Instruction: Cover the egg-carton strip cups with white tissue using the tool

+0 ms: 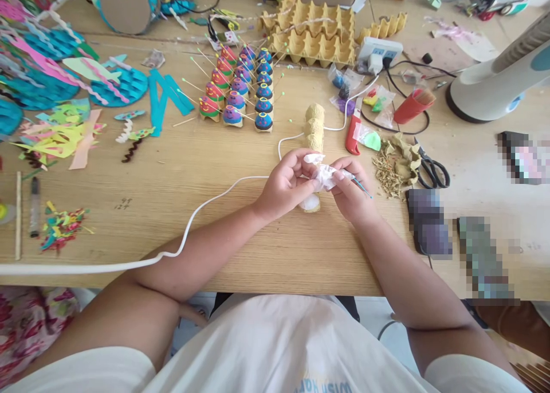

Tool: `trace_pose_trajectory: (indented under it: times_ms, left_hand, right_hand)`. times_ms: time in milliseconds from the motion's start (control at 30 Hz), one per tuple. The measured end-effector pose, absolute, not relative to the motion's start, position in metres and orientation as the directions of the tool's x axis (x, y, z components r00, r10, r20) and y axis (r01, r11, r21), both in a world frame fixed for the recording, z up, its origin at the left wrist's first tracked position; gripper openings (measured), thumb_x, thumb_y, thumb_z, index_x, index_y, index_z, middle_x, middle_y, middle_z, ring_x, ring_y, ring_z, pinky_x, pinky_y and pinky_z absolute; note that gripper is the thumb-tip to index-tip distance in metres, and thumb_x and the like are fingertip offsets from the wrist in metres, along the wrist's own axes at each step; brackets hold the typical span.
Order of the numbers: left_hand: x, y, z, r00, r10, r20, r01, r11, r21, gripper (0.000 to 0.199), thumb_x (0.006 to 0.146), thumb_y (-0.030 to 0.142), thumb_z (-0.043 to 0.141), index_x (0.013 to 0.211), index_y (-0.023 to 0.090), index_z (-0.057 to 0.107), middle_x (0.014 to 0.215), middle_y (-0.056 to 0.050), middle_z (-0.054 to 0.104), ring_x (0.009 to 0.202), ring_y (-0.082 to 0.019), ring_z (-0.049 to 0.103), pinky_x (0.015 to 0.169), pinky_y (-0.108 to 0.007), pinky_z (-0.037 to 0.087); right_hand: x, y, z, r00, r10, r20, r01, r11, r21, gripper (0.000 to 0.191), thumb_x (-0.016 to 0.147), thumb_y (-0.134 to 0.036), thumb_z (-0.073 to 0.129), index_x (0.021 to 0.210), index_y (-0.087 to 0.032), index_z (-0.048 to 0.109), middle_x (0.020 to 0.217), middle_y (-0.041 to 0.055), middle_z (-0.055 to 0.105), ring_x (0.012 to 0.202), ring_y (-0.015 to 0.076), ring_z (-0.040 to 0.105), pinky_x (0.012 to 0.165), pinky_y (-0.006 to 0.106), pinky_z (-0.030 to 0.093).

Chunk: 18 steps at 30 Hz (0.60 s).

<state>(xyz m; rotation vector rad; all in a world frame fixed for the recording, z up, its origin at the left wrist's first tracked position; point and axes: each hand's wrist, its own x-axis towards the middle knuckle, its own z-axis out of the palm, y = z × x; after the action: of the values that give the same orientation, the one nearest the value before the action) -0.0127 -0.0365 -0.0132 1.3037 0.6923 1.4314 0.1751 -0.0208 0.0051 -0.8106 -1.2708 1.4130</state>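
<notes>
Both hands meet near the table's middle around a crumpled white packet (327,177). My left hand (289,184) pinches its left end, and a white flap shows above the fingers. At the other end my right hand (351,188) has its thumb and fingers closed on the packet, with a thin blue stick (363,187) poking out beside it. Just beyond the hands lies a strip of yellowish egg-carton cups (315,124). Its near end, partly hidden by my left hand, shows a cup with something white (310,203) in it.
Rows of painted cups (235,99) stand beyond, with egg trays (311,35) behind. A white cable (197,209) crosses my left arm. Scissors (433,166), carton scraps (399,158), a red cutter (353,135) and phones (427,221) lie right; blue and pink paper crafts (116,83) lie left.
</notes>
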Motion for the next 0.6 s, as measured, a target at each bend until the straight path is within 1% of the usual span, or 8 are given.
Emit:
trace_pose_trajectory:
  times_ms: [67, 167, 300, 400, 500, 600]
  left_hand:
    - [-0.012, -0.036, -0.013, 0.11, 0.928, 0.357, -0.301, -0.311, 0.902, 0.053, 0.095, 0.049, 0.093, 0.136, 0.028, 0.066, 0.102, 0.0, 0.074, 0.095, -0.014, 0.075, 0.084, -0.025, 0.065]
    - [-0.012, -0.036, -0.013, 0.102, 0.913, 0.395, -0.319, -0.346, 0.882, 0.05, 0.097, 0.052, 0.092, 0.134, 0.028, 0.067, 0.104, 0.0, 0.077, 0.095, -0.013, 0.076, 0.082, -0.024, 0.064]
    - [-0.013, -0.035, -0.011, 0.088, 0.918, 0.387, -0.308, -0.344, 0.887, 0.049, 0.099, 0.054, 0.09, 0.133, 0.028, 0.067, 0.106, -0.001, 0.08, 0.095, -0.014, 0.079, 0.083, -0.025, 0.064]
    - [-0.014, -0.035, -0.01, 0.067, 0.921, 0.385, -0.301, -0.349, 0.887, 0.047, 0.099, 0.056, 0.09, 0.129, 0.027, 0.068, 0.106, -0.001, 0.08, 0.097, -0.014, 0.079, 0.086, -0.027, 0.065]
    - [-0.014, -0.036, -0.009, 0.073, 0.917, 0.392, -0.305, -0.354, 0.884, 0.041, 0.101, 0.053, 0.088, 0.125, 0.026, 0.068, 0.105, -0.001, 0.079, 0.095, -0.014, 0.079, 0.084, -0.026, 0.065]
    - [-0.014, -0.037, -0.007, 0.087, 0.899, 0.429, -0.321, -0.383, 0.866, 0.042, 0.102, 0.051, 0.088, 0.131, 0.029, 0.067, 0.104, 0.001, 0.078, 0.093, -0.012, 0.077, 0.083, -0.024, 0.064]
  right_hand:
    - [0.176, -0.02, 0.006, -0.251, 0.958, 0.139, -0.265, 0.07, -0.962, 0.048, 0.085, -0.065, 0.096, 0.095, -0.027, 0.068, 0.078, -0.0052, 0.063, 0.065, 0.0115, 0.056, 0.06, 0.025, 0.052]
    - [0.176, -0.019, 0.007, -0.26, 0.956, 0.136, -0.285, 0.059, -0.957, 0.047, 0.085, -0.064, 0.096, 0.096, -0.028, 0.069, 0.079, -0.0054, 0.061, 0.065, 0.0111, 0.056, 0.059, 0.024, 0.052]
    - [0.177, -0.02, 0.006, -0.253, 0.952, 0.171, -0.249, 0.106, -0.963, 0.045, 0.088, -0.066, 0.093, 0.097, -0.028, 0.071, 0.08, -0.0047, 0.062, 0.066, 0.0121, 0.057, 0.061, 0.026, 0.052]
    - [0.178, -0.02, 0.001, -0.229, 0.949, 0.216, -0.2, 0.171, -0.965, 0.041, 0.091, -0.066, 0.091, 0.1, -0.029, 0.075, 0.085, -0.0032, 0.068, 0.073, 0.014, 0.062, 0.069, 0.029, 0.054]
    - [0.18, -0.019, -0.004, -0.225, 0.933, 0.281, -0.16, 0.249, -0.955, 0.034, 0.097, -0.063, 0.087, 0.103, -0.03, 0.078, 0.099, -0.0012, 0.076, 0.083, 0.0151, 0.065, 0.078, 0.031, 0.055]
    - [0.181, -0.018, -0.006, -0.254, 0.909, 0.329, -0.138, 0.303, -0.943, 0.029, 0.101, -0.06, 0.083, 0.105, -0.031, 0.08, 0.105, -0.0001, 0.078, 0.09, 0.0168, 0.068, 0.083, 0.034, 0.056]
